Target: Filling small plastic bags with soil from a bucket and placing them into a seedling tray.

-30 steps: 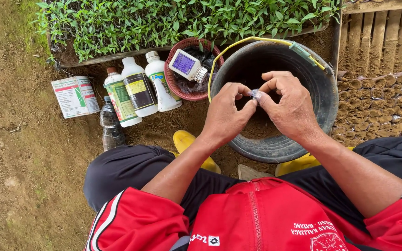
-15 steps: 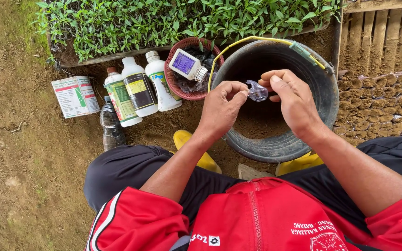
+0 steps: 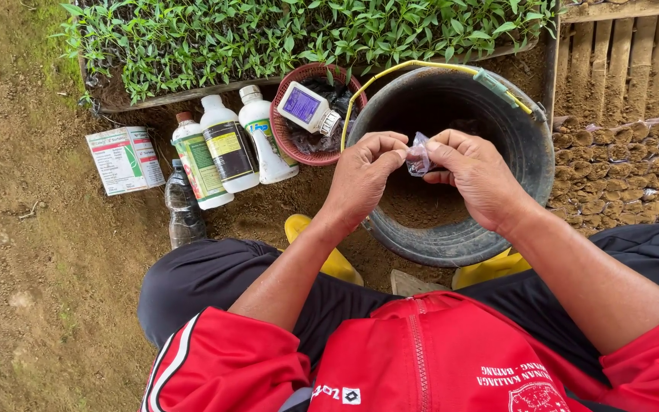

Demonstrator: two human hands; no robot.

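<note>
Seedling tray (image 3: pixel 192 46): far across the scene, packed with green shoots.
Bucket (image 3: pixel 532 164): dark, soil inside, right of centre, directly under both hands.
Red basket (image 3: pixel 284 141): just left of the bucket, a small purple-labelled bottle (image 3: pixel 308 108) lying in it.
White bottles (image 3: pixel 226 152): standing in a row left of the basket.
Left hand (image 3: pixel 364 179): fingertips pinched on the sachet.
Right hand (image 3: pixel 482 179): fingers closed on the same sachet.
Sachet (image 3: pixel 418 156): small, clear, held between both hands above the bucket.
</note>
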